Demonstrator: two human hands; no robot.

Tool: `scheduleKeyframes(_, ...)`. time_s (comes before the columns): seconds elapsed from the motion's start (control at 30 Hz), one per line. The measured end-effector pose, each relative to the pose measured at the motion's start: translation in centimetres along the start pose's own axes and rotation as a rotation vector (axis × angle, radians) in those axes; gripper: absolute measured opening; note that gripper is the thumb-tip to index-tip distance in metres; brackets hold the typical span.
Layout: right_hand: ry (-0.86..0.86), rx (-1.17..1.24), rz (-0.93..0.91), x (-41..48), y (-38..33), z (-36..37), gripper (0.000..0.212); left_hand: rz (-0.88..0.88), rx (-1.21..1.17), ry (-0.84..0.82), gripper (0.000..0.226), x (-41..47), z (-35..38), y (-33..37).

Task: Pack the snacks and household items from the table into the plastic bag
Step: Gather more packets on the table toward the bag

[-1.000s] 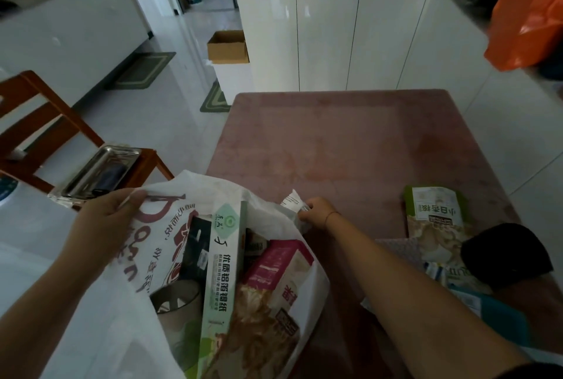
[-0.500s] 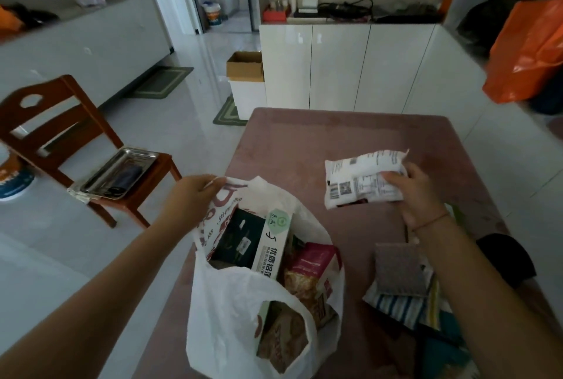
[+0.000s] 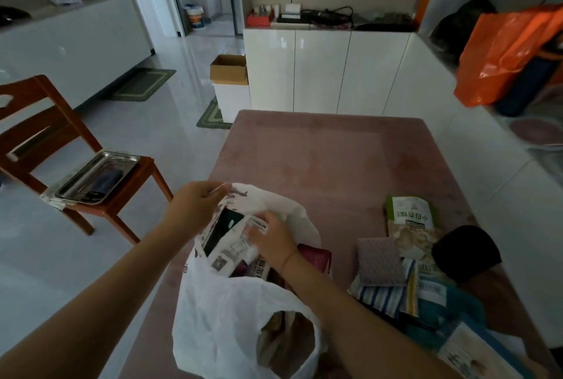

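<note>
A white plastic bag [image 3: 225, 314] stands open on the pink table [image 3: 329, 159], near its left front. My left hand [image 3: 195, 208] grips the bag's far rim and holds it up. My right hand [image 3: 271, 240] is inside the bag's mouth, holding a white snack packet [image 3: 231, 252] with a QR code down among the packed boxes. A dark box [image 3: 221, 228] and a red packet [image 3: 316, 256] show inside. On the table to the right lie a green nut packet [image 3: 409, 220], a grey sponge cloth [image 3: 380, 261], a striped cloth [image 3: 380, 298] and a black item [image 3: 466, 252].
A wooden chair [image 3: 61, 141] with a metal tray [image 3: 97, 176] on its seat stands left of the table. White cabinets [image 3: 326, 71] run behind, with a cardboard box [image 3: 230, 69] beside them. An orange bag [image 3: 505, 52] hangs at the right.
My right hand picked up the white packet from the table, carried it over, and has now lowered it into the bag. My left hand kept hold of the bag's rim.
</note>
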State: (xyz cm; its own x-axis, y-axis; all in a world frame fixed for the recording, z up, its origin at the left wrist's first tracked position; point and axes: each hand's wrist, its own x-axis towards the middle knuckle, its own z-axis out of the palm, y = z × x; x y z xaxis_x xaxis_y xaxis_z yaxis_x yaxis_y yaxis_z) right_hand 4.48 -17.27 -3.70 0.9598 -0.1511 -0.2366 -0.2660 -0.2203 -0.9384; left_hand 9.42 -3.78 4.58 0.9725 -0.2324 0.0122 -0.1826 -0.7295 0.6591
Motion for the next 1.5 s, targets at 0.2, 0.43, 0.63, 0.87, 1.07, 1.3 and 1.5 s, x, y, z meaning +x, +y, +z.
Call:
scheduleKeyframes(0.2, 0.369, -0.608, -0.525, -0.3, 1.0, -1.9, 0.042, -0.020, -0.034, 0.019, 0.032, 0.4, 0.3, -0.5)
scheduleKeyframes(0.43, 0.065, 0.238, 0.570, -1.0, 6.6, -9.2, 0.032, -0.041, -0.026, 0.034, 0.030, 0.8, 0.4, -1.1)
scheduleKeyframes(0.63, -0.018, 0.179, 0.676, -1.5, 7.6, -9.4, 0.025, 0.009, -0.006, 0.022, 0.032, 0.6, 1.1, -0.3)
scheduleKeyframes(0.87, 0.274, 0.392, 0.286, -0.4, 4.9, -14.3, 0.030, 0.001, -0.121, 0.014, 0.026, 0.8, 0.9, 0.5)
scheduleKeyframes(1.07, 0.492, 0.721, 0.055, 0.9, 1.8, -16.8, 0.035, -0.094, -0.270, 0.048, 0.026, 2.0, 2.2, 1.7)
scheduleKeyframes(1.3, 0.460, 0.328, 0.248, 0.7, 5.1, -17.7, 0.030, -0.061, -0.043, -0.013, 0.023, 2.3, 6.1, 2.6)
scheduleKeyframes(1.5, 0.280, 0.188, 0.326, -3.0, 3.9, -18.3, 0.065, -0.154, -0.075, -0.079, 0.078, 1.6, 7.3, 4.1)
